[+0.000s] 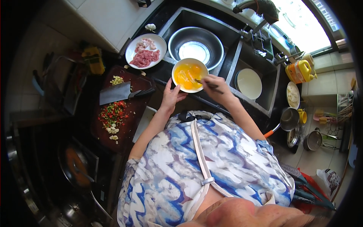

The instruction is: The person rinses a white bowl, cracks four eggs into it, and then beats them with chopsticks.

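Note:
My left hand (171,96) holds a white bowl (204,67) by its lower left side, just in front of the sink edge. Raw eggs (181,74) fill the bowl, with yellow yolks partly broken and streaky. In my right hand (219,89) is a pair of dark chopsticks (213,85), their tips dipped in the egg. Behind the bowl, a wide stainless steel basin (195,32) sits in the left sink. A white plate (131,46) with sliced raw meat (145,58) stands to the left.
A cleaver (115,93) lies across the dark cutting board (136,113), among chopped peppers (113,113) and garlic. At lower left a wok (63,167) holds a ladle. The right sink (269,99) contains a white round dish (249,83). A saucepan (289,119) is at right.

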Tool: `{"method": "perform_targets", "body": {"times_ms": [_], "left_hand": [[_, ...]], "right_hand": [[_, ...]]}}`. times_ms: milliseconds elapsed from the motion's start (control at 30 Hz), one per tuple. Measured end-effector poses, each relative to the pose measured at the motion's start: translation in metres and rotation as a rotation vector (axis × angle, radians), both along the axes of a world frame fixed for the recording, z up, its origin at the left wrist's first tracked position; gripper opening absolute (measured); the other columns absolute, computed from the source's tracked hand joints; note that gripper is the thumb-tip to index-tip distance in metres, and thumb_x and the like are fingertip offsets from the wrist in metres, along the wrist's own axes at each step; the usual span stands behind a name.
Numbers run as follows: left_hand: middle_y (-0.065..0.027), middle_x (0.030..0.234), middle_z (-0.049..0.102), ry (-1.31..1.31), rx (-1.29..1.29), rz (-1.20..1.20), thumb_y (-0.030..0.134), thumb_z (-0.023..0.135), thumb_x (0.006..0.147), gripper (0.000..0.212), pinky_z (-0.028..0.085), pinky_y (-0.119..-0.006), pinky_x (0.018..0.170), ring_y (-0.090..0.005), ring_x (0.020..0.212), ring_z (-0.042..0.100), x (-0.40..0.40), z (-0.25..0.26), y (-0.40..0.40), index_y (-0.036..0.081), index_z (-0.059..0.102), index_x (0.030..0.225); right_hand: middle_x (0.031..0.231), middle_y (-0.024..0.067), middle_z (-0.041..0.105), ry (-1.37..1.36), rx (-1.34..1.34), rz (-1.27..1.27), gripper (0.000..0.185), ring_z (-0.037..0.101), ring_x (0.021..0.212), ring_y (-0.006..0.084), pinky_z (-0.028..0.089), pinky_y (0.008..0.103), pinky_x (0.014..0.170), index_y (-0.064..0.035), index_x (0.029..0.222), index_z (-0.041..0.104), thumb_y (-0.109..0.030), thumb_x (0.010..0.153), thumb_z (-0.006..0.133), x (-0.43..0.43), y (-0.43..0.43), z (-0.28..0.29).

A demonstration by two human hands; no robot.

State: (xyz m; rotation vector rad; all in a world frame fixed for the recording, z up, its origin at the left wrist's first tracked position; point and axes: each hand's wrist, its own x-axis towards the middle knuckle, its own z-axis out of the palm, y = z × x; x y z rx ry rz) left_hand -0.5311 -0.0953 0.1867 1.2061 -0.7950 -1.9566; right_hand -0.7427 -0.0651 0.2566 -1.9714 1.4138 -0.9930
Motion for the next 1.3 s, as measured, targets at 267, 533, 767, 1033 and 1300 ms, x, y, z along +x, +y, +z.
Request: {"method": "perform_targets", "body": {"times_ms": [267, 533, 767, 1033, 1300], "left_hand": [[-0.0145, 0.124, 0.057, -0.028, -0.007, 0.005, 0.018, 0.043, 0.102, 0.058, 0.056, -0.036, 0.080, -0.0229, 0.094, 0.068, -0.002, 0.002, 0.002, 0.019, 0.013, 0.152], [-0.0141, 0.125, 0.057, -0.030, -0.013, 0.003, 0.018, 0.042, 0.102, 0.057, 0.056, -0.034, 0.077, -0.0224, 0.093, 0.068, -0.002, 0.002, 0.004, 0.018, 0.013, 0.151], [-0.0141, 0.122, 0.059, -0.031, 0.018, 0.001, 0.018, 0.041, 0.103, 0.058, 0.056, -0.035, 0.079, -0.0241, 0.097, 0.067, 0.000, 0.002, 0.004, 0.019, 0.011, 0.152], [-0.0154, 0.124, 0.057, -0.031, 0.012, -0.004, 0.017, 0.041, 0.102, 0.058, 0.056, -0.036, 0.080, -0.0245, 0.095, 0.068, -0.003, 0.001, 0.002, 0.019, 0.011, 0.152], [-0.0161, 0.125, 0.056, -0.030, 0.001, -0.009, 0.018, 0.041, 0.103, 0.058, 0.056, -0.038, 0.081, -0.0258, 0.095, 0.067, -0.001, -0.004, 0.003, 0.018, 0.010, 0.152]], "right_hand": [[0.082, 0.0118, 0.063, 0.106, -0.024, 0.044, 0.006, 0.063, 0.070, 0.0227, 0.050, 0.0281, 0.063, 0.0005, 0.092, 0.063, 0.000, 0.086, 0.064, -0.001, 0.004, 0.000], [0.084, 0.0176, 0.064, -0.011, -0.027, -0.005, 0.007, 0.066, 0.076, 0.0330, 0.053, 0.0368, 0.067, -0.0020, 0.091, 0.063, 0.001, 0.086, 0.059, 0.001, 0.010, 0.002], [0.086, 0.0183, 0.065, -0.041, 0.012, -0.079, 0.007, 0.066, 0.080, 0.0339, 0.052, 0.0352, 0.066, -0.0003, 0.092, 0.064, -0.002, 0.086, 0.062, -0.009, -0.010, -0.007], [0.078, 0.0111, 0.065, 0.160, -0.098, -0.147, 0.009, 0.067, 0.069, 0.0188, 0.054, 0.0237, 0.063, -0.0014, 0.093, 0.065, -0.008, 0.094, 0.060, -0.018, -0.018, -0.016], [0.087, 0.0163, 0.068, 0.048, -0.098, -0.162, 0.013, 0.067, 0.075, 0.0299, 0.054, 0.0331, 0.065, 0.0013, 0.095, 0.066, -0.007, 0.090, 0.058, -0.008, -0.022, -0.024]]}}
